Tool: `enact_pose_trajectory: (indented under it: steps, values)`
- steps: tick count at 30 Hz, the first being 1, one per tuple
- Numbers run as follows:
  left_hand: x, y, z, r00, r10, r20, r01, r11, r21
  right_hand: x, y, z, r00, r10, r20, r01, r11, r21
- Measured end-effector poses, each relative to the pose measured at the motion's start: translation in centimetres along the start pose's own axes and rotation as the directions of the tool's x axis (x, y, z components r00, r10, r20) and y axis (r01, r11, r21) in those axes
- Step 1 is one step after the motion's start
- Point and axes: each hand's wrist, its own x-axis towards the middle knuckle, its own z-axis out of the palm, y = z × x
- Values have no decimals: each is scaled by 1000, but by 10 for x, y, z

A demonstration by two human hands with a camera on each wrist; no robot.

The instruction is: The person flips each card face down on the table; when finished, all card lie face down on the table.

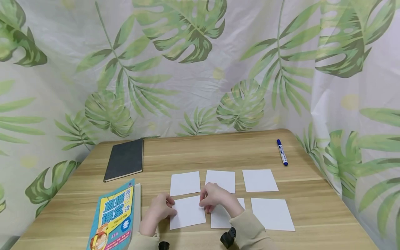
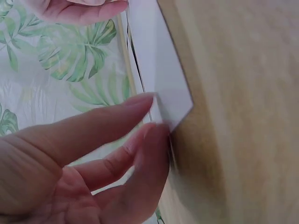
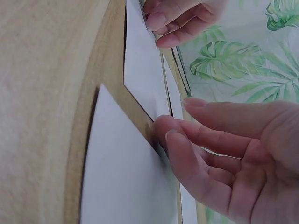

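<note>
Several square white paper cards lie on the wooden table in two rows. The fingertips of my left hand point(image 1: 161, 207) pinch the left edge of the front-left card point(image 1: 188, 214); in the left wrist view, thumb and fingers meet near its corner. At that card's right edge is my right hand point(image 1: 215, 196), fingertips touching the edge and thumb held apart from them in the right wrist view. The right hand partly covers the front-middle card point(image 1: 220, 219) and the back-middle card point(image 1: 222, 178). The back-left card point(image 1: 185, 183) lies just behind the front-left one.
Two more cards, a back-right card point(image 1: 260, 180) and a front-right card point(image 1: 272, 214), lie to the right. A blue-capped marker point(image 1: 282, 152) is at the far right. On the left are a dark notebook point(image 1: 125, 159) and a colorful book point(image 1: 112, 215). A leaf-print curtain point(image 1: 193, 86) hangs behind.
</note>
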Motion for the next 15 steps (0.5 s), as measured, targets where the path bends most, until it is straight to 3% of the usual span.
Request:
enact_pose_trajectory:
  steps: [5,9,12,15]
  values:
    - [-3,0,-2,1000,-8,8,8,1000,-6,0,1,2,1000,7,23,-8,1000,30]
    - [-4,4,-3,999,23,27,-22,1000,-19,-2,3,-3,999,0,44,-2,999,40]
    - [-5,9,-6,997,64,31,-62,997,-46,-4,4,-8,997,-57,46,56,998,29]
    - [-6,17,-12,991,133,7,-132,987,-91,-8,6,-17,984,-181,-7,180,983,-24]
